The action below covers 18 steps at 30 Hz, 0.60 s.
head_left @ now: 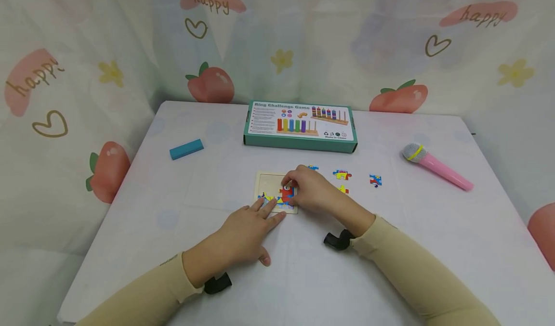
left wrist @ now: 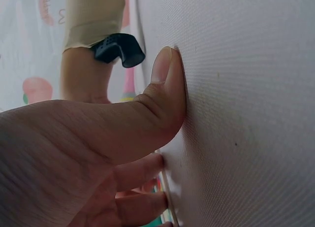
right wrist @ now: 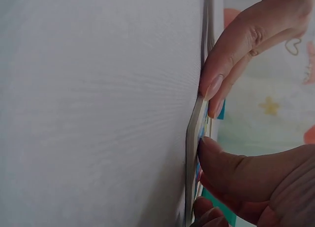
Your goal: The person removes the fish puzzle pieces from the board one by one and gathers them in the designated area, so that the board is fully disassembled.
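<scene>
A small square wooden puzzle board (head_left: 265, 181) lies on the table, with colourful pieces fitted along its near side. My left hand (head_left: 244, 232) rests there with fingers spread, fingertips on the board's near edge. Its thumb (left wrist: 170, 89) touches the tablecloth in the left wrist view. From the right, my right hand (head_left: 314, 191) reaches over the board and pinches a red puzzle piece (head_left: 286, 193) with curled fingers. The right wrist view shows the right thumb (right wrist: 211, 150) low against the board; the fingers partly hide the piece.
Several loose puzzle pieces (head_left: 342, 175) lie right of the board. Behind stands a green-edged ring game box (head_left: 299, 143). A blue block (head_left: 186, 149) sits at left, a pink toy microphone (head_left: 442, 171) at right. Printed curtains (head_left: 303, 37) surround the table.
</scene>
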Tool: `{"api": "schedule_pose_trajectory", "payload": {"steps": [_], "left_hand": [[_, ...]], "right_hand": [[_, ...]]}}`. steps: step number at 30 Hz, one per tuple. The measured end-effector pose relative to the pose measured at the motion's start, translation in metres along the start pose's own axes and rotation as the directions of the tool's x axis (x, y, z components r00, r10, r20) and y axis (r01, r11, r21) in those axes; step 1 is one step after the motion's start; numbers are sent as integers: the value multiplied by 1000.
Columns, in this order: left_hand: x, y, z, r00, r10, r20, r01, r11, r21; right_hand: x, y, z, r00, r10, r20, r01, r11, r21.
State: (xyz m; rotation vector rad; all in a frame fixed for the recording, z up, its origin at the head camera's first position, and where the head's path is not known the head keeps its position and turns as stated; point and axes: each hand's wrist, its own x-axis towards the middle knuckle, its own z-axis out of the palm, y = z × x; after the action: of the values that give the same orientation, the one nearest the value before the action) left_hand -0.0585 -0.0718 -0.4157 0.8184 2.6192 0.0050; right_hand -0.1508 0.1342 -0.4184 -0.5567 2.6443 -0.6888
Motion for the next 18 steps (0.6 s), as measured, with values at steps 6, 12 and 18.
{"api": "schedule_pose_trajectory", "payload": {"steps": [6, 12, 18], "left_hand": [[0, -1, 0, 1000, 2, -2, -2, 1000, 3], [0, -2, 0, 1000, 7, -5, -7, 1000, -4], [0, -2, 0, 1000, 9, -7, -9, 1000, -9]], "right_hand": [[3, -1, 3, 1000, 5, -7, -5, 999, -42], [4, -4, 4, 1000, 3, -10, -4, 999, -50], [4, -4, 4, 1000, -12, -13, 11, 1000, -25]]}}
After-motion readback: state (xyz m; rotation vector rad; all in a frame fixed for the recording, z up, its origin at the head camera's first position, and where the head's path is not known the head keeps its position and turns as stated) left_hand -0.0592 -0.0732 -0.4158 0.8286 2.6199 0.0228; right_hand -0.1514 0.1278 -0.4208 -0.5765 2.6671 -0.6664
